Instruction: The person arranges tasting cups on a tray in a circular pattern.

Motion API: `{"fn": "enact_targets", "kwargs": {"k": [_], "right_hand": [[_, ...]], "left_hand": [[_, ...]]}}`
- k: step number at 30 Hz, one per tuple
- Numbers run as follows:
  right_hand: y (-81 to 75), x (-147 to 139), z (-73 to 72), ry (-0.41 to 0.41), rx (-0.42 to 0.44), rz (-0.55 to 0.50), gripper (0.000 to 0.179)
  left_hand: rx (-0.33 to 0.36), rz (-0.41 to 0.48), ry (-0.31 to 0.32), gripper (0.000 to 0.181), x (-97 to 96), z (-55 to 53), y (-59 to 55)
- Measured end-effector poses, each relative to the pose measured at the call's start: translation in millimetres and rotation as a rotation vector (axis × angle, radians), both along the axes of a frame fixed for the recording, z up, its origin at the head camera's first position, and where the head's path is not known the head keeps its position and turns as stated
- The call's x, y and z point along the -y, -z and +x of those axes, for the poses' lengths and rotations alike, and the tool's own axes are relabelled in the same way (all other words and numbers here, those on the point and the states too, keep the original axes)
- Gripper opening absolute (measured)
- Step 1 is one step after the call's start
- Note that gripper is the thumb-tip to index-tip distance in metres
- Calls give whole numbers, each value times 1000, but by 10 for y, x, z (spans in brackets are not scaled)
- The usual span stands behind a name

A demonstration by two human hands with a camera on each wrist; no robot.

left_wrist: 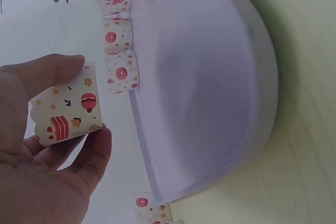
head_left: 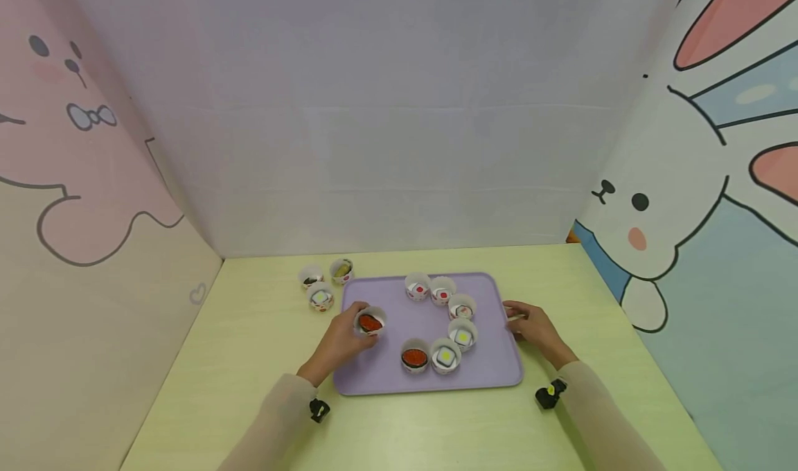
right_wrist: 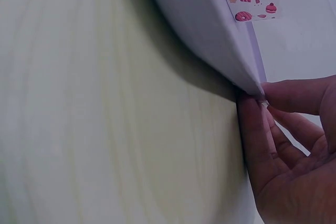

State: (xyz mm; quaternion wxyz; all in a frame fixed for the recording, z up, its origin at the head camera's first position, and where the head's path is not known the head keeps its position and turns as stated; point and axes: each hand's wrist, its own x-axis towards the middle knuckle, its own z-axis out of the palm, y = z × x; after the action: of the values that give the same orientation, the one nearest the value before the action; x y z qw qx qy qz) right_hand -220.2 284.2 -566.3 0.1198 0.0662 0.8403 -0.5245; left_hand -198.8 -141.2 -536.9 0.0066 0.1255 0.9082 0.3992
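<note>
My left hand (head_left: 341,341) grips a small white paper cup (left_wrist: 71,106) between thumb and fingers, printed with cakes and sweets, over the left part of the lilac tray (head_left: 389,381). Inside that cup is a red piece with a dark edge, like roe sushi (head_left: 370,323). At the tray's right edge, my right hand (head_left: 537,329) pinches the rim with thumb and fingers. Several similar cups stand in a curve on the tray, among them a cup with a red piece (head_left: 414,357) at the front and a cup with a white and yellow-green piece (head_left: 445,356).
Left of the tray, on the pale yellow table (head_left: 249,360), three more cups stand grouped, including one with a yellow-green piece (head_left: 342,271) and one with a white piece (head_left: 321,296). A white cloth wall (head_left: 399,145) rises behind; cartoon-printed panels flank both sides.
</note>
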Motion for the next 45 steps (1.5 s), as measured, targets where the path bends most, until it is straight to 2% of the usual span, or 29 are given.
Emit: {"fn": "enact_targets", "kwargs": {"k": [5, 13, 18, 23, 28, 39, 45], "right_hand": [[0, -3, 0, -1, -1, -10, 57], [-1, 3, -2, 2, -1, 9, 58], [-1, 2, -3, 8, -3, 16, 58], [8, 7, -8, 10, -8, 24, 57], [16, 7, -6, 11, -13, 25, 57], [29, 4, -13, 5, -17, 34, 56], [33, 10, -16, 12, -15, 36, 57]], "left_hand": [[21, 7, 19, 60, -75, 7, 32], [24, -1, 51, 59, -178, -8, 173], [30, -1, 86, 59, -235, -6, 216], [48, 8, 94, 59, -270, -6, 271], [36, -13, 98, 57, -302, -9, 335], [20, -30, 109, 60, -355, 8, 332], [60, -57, 99, 63, -367, 39, 318]]}}
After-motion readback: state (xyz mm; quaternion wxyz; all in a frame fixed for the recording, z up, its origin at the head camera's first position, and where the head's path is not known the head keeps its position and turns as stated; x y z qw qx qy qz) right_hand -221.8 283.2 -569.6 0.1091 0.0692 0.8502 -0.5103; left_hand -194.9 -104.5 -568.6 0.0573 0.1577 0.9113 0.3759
